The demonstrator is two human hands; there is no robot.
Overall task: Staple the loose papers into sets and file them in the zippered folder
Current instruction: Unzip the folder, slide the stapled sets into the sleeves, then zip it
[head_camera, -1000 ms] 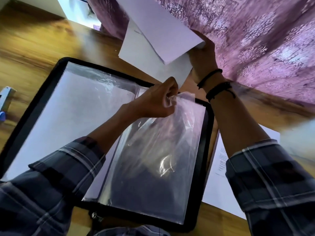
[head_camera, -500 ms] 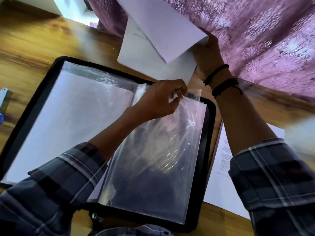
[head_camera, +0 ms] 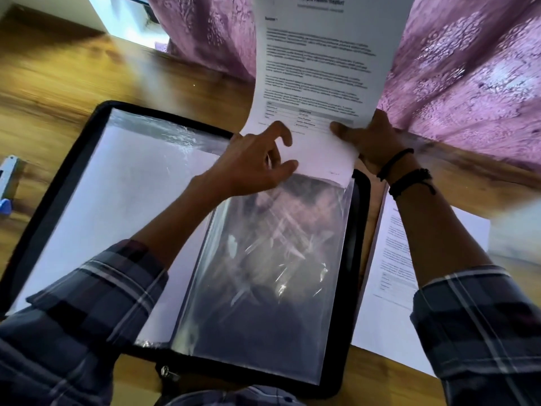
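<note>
Right hand (head_camera: 371,142) pinches the lower edge of the set of white printed pages (head_camera: 322,68), thumb on the face, fingers behind. Left hand (head_camera: 254,165) sits half-curled at the mouth of the clear plastic sleeve (head_camera: 263,273), thumb and forefinger apart; we cannot tell whether it grips the lip. The pages stand near upright, bottom edge just entering the sleeve in the right half of the open black zippered folder (head_camera: 362,206) on the brown wooden desk (head_camera: 58,68). Our judgement: hold the mouth wide, lead both bottom corners in level, and slide slowly so the film neither bunches nor creases the set. More white printed sheets (head_camera: 389,259) lie just right of the folder.
</note>
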